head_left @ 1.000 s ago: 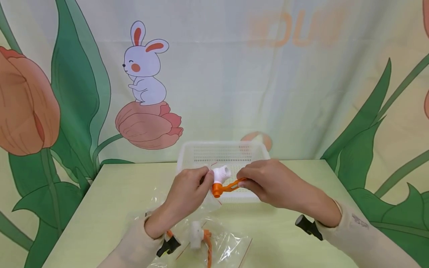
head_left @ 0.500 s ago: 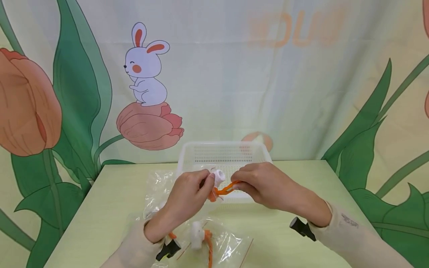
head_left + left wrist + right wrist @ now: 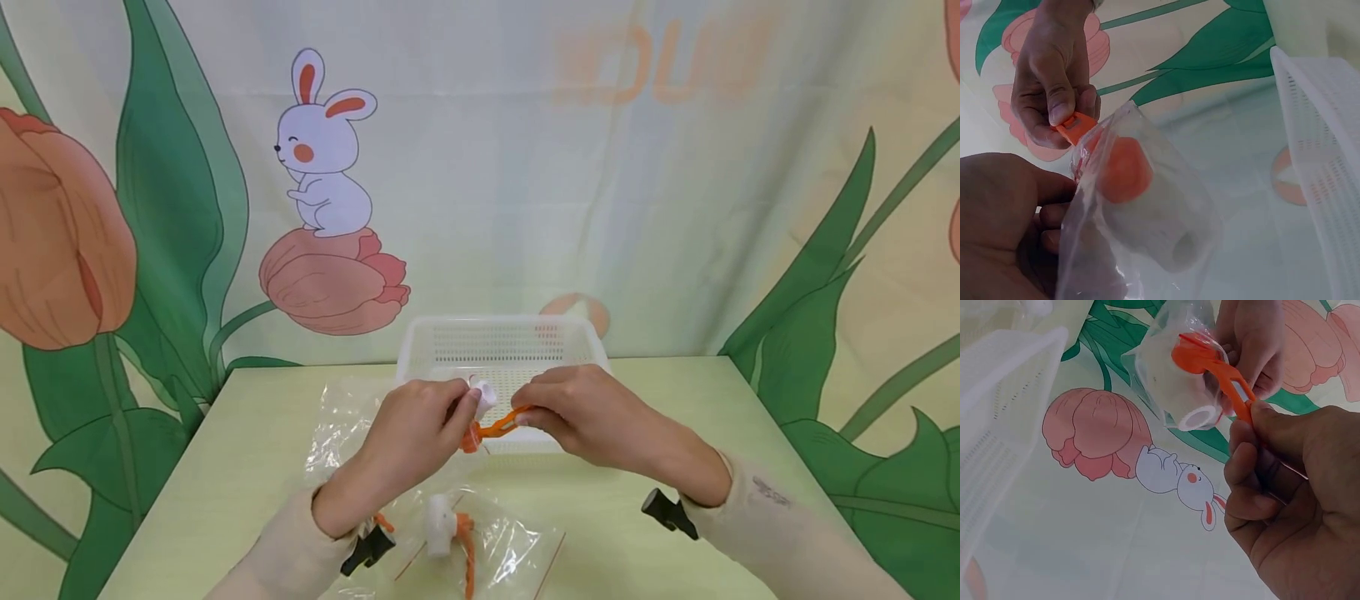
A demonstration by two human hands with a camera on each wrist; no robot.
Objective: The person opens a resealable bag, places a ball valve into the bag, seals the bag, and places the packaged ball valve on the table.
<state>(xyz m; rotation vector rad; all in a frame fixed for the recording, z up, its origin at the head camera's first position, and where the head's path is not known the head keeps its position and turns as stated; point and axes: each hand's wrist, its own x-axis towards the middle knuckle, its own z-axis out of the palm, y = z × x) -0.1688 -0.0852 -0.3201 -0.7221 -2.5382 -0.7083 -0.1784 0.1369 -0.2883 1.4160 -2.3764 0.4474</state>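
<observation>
A white plastic valve (image 3: 483, 398) with an orange lever handle (image 3: 1225, 378) is held up in front of the basket. Its body and orange hub are inside a clear zip bag (image 3: 1169, 162), while the handle's end sticks out of the bag's mouth. My left hand (image 3: 420, 421) pinches the bag's edge beside the hub. On the other side, my right hand (image 3: 581, 414) grips the tip of the handle between thumb and fingers. Part of the valve is hidden behind the left fingers in the head view.
A white perforated basket (image 3: 502, 340) stands at the back of the table (image 3: 652, 554). Near the front lies a second bagged valve (image 3: 440, 527) with an orange handle. More clear bags (image 3: 337, 417) lie to the left, partly under my left forearm.
A second ago the valve's body and hub showed bare in front of the bag; now the bag covers them. My right hand has moved left, carrying the handle toward the left hand.
</observation>
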